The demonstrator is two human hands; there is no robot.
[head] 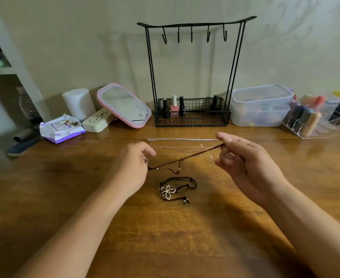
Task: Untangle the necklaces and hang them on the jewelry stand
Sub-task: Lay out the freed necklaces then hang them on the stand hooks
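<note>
The left hand (132, 165) pinches one end of a dark cord necklace (185, 158) between thumb and curled fingers, with small beads dangling just below the pinch. The cord runs taut and slanted upward across to the right hand (243, 159), which pinches its other end between thumb and forefinger; the remaining fingers there hang loosely curled. So this one is stretched out clear of the others — it looks freed, though not yet hung.

Behind the cord, on the wooden surface (64, 187), three fine chains lie in nearly straight, separate rows: a silver chain (185, 139) farthest back, a thin pink chain (177, 147) next, and a very faint pale chain (175, 154) nearest, hard to make out. They appear already untangled. In front, between the forearms, a second dark cord necklace with a pale flower pendant (168, 191) lies loosely looped; whether it holds a knot I cannot tell.

The jewelry stand (193, 77) sits at the back against the wall, and all of its hooks (191, 35) are bare. By my judgement the untangling is mostly done — every bit of the hanging is left.
</note>
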